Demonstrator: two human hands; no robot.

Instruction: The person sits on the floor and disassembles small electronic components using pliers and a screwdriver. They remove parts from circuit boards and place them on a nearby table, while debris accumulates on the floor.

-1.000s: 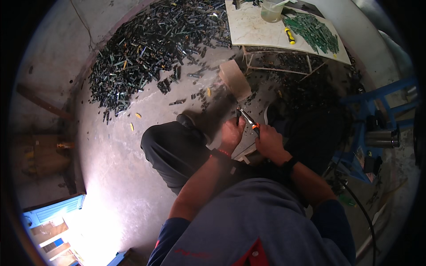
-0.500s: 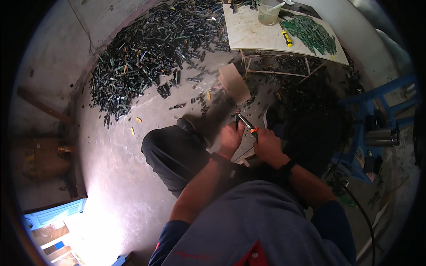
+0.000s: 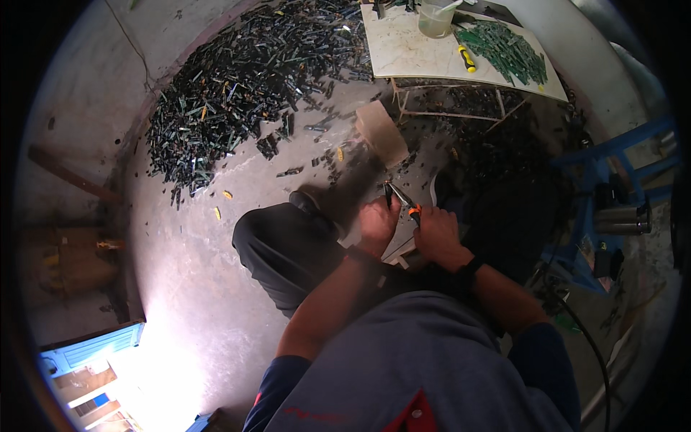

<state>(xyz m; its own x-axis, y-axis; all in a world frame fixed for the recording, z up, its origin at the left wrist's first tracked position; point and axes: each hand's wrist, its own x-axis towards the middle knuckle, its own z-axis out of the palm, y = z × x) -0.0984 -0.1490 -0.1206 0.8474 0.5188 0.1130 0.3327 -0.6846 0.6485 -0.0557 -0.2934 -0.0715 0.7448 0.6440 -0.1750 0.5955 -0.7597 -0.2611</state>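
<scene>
A big heap of thin dark strips [image 3: 245, 86] is spread over the grey floor [image 3: 259, 183], up against the wall. Past the feet, a pale table [image 3: 403, 57] is loaded with a pile of green strips [image 3: 507, 54], a clear tub [image 3: 435, 21] and a yellow and black tool [image 3: 466, 59]. A brown block [image 3: 381, 135] is seen on the floor, between the table and the hands. The right hand [image 3: 437, 234] is wrapped tight around the handles of the pliers [image 3: 404, 199]. The left hand [image 3: 378, 222] is closed on a small dark piece [image 3: 389, 194], which is held up in front of the lap, right by the tips of the pliers. Whether it is pinched by the tips cannot be told. The piece could be cracked if the pliers are squeezed too hard, or be dropped if it is held too loosely. A finger could be nipped too, since the left hand is held so near the tips. The piece looks thin, long and almost black, and is tipped roughly upright; its lower part is hidden by the fingers.
</scene>
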